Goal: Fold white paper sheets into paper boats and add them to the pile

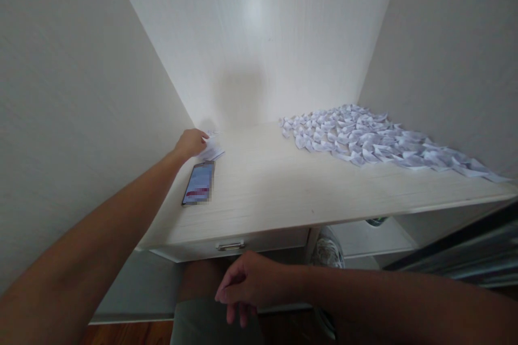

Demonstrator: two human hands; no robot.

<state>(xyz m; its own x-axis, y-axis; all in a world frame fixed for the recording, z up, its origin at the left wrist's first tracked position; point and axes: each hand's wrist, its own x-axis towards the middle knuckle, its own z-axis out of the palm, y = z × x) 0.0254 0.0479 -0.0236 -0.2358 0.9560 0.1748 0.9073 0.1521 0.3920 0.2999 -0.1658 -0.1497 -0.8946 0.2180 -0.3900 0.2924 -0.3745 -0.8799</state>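
Observation:
At the far left of the desk, my left hand (191, 143) reaches to a small pile of white paper slips (212, 150). Its fingers are closed on paper at the pile's edge; how many slips they hold is hidden. Just in front of that pile lies a smartphone (198, 183) with its screen lit. My right hand (253, 284) hangs over my lap, below the desk's front edge, with loosely curled fingers and nothing visible in them. Many folded white paper pieces (356, 137) are spread in overlapping rows across the right side of the desk.
The pale desk top (259, 188) is enclosed by walls on the left, back and right. Under it are a drawer with a metal handle (230, 246) and an open shelf (364, 240). A clear, rounded object (327, 250) stands beneath the desk.

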